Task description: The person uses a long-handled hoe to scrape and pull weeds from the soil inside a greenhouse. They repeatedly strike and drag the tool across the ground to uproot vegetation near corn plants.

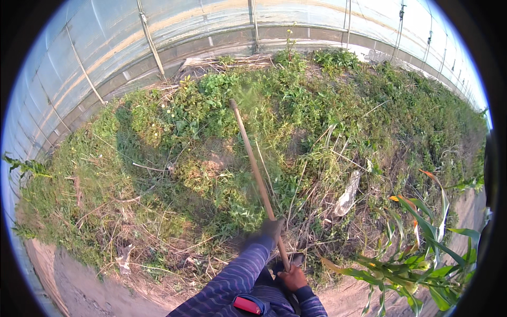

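A long wooden handle [255,166] slants from the person's body up and away over the weeds; its far end rests or hovers among green leaves, and no tool head can be made out there. My left hand [273,229], dark and blurred, perhaps gloved, grips the handle partway along. Closer to my body, my right hand [293,278] is closed round the near end of the handle. Low weeds [222,119] and dry stalks [313,186] surround the handle. A dark shoe [298,259] shows just beyond my right hand.
Plastic greenhouse sheeting [190,23] with upright poles curves behind the weed strip. A leafy corn plant [420,273] stands at the lower right. A pale flat scrap [347,194] lies right of the handle, another scrap [125,259] at lower left. Bare soil [83,281] borders the weeds.
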`<state>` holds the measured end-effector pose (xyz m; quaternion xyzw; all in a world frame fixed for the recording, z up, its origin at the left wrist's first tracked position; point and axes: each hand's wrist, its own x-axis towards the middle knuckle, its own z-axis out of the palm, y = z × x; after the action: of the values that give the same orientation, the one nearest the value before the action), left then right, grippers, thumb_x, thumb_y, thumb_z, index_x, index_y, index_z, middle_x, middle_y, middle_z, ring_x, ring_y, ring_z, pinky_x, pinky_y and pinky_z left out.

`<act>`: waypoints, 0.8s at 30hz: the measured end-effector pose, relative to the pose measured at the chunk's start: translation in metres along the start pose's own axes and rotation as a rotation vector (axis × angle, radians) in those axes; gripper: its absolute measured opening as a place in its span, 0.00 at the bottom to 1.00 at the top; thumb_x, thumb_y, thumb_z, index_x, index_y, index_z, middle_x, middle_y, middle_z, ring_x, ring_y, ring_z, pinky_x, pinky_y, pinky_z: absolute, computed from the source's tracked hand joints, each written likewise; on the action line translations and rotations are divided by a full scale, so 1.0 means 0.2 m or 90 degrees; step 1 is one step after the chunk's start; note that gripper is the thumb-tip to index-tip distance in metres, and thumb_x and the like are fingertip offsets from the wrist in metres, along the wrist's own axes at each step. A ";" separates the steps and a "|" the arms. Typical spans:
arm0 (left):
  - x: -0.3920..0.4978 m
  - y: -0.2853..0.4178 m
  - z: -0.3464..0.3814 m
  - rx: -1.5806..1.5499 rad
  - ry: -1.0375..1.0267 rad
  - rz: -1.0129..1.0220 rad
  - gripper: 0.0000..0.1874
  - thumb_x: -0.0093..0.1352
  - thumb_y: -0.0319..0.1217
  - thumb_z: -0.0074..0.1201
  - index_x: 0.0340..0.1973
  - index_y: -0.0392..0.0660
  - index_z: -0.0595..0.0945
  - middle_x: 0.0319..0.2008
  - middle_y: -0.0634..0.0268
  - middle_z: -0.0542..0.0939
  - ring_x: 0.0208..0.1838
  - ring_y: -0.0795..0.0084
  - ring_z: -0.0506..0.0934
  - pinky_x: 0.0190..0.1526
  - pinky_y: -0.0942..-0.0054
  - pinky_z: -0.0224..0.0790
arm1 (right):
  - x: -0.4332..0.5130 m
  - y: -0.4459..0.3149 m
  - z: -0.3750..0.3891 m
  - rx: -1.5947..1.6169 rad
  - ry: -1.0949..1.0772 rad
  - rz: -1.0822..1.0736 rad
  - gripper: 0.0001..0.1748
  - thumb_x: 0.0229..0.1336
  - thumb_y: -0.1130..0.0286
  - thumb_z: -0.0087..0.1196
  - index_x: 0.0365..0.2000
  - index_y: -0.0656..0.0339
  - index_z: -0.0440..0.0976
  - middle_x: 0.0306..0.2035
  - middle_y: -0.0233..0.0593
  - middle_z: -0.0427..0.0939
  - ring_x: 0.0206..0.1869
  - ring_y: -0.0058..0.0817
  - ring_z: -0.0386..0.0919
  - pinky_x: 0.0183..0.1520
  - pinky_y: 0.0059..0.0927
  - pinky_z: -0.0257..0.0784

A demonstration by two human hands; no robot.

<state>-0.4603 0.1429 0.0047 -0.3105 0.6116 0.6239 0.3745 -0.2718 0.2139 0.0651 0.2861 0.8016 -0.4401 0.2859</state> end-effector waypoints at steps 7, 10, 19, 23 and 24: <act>0.10 0.14 -0.02 -0.052 -0.002 -0.017 0.19 0.62 0.36 0.61 0.33 0.34 0.71 0.22 0.59 0.73 0.18 0.66 0.73 0.20 0.65 0.74 | 0.08 -0.15 -0.09 -0.056 -0.044 0.074 0.27 0.49 0.57 0.61 0.38 0.74 0.71 0.35 0.66 0.77 0.42 0.56 0.77 0.46 0.48 0.72; 0.09 0.14 -0.04 -0.049 -0.012 -0.024 0.20 0.63 0.38 0.61 0.35 0.33 0.72 0.25 0.59 0.73 0.20 0.66 0.74 0.21 0.66 0.77 | 0.08 -0.15 -0.05 -0.043 -0.046 0.067 0.29 0.48 0.57 0.61 0.41 0.74 0.69 0.36 0.66 0.77 0.44 0.57 0.77 0.47 0.48 0.73; -0.28 -0.07 -0.03 0.375 -0.194 0.107 0.16 0.70 0.33 0.49 0.51 0.40 0.74 0.34 0.56 0.78 0.34 0.64 0.80 0.35 0.68 0.80 | -0.30 0.29 -0.04 -0.052 0.038 0.083 0.25 0.44 0.55 0.65 0.30 0.68 0.71 0.30 0.61 0.77 0.36 0.55 0.78 0.39 0.47 0.72; -0.29 -0.09 0.00 0.230 -0.139 0.142 0.15 0.71 0.32 0.45 0.52 0.46 0.75 0.34 0.58 0.79 0.36 0.67 0.80 0.35 0.70 0.79 | -0.45 0.48 0.00 -0.011 0.017 0.084 0.25 0.44 0.54 0.66 0.28 0.67 0.71 0.27 0.58 0.77 0.33 0.53 0.78 0.37 0.46 0.72; -0.28 -0.09 0.01 0.174 -0.133 0.105 0.13 0.70 0.34 0.48 0.48 0.45 0.76 0.31 0.60 0.77 0.32 0.68 0.79 0.33 0.70 0.77 | -0.49 0.51 0.02 -0.013 0.012 0.081 0.25 0.45 0.54 0.66 0.29 0.67 0.72 0.28 0.60 0.77 0.35 0.54 0.78 0.37 0.46 0.72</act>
<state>-0.4154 0.1400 0.0434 -0.1394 0.6719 0.5921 0.4224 -0.1328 0.2359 0.0782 0.3378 0.7889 -0.4098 0.3092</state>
